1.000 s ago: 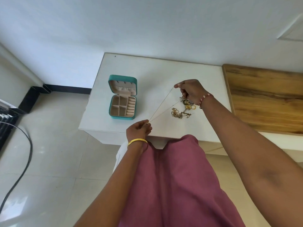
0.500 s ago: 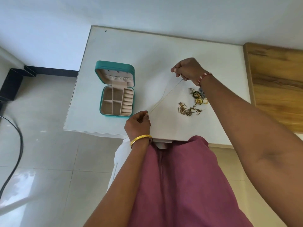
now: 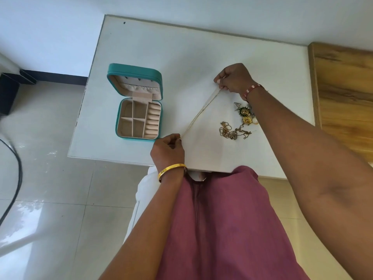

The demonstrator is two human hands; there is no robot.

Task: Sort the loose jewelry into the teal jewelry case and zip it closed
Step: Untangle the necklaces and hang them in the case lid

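The teal jewelry case (image 3: pixel 139 106) lies open on the counter (image 3: pixel 181 47), its compartments bare — nothing sorted yet. A thin chain (image 3: pixel 199 114) is stretched between the left hand (image 3: pixel 167 151) and right hand (image 3: pixel 234 78), each pinching an end; a tangled chain (image 3: pixel 232 131) and earrings (image 3: pixel 245 115) wait beside — zipping comes last.

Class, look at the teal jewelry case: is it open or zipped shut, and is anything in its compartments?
Open. The teal jewelry case has its lid tilted back, showing beige compartments and ring rolls. The visible compartments look empty.
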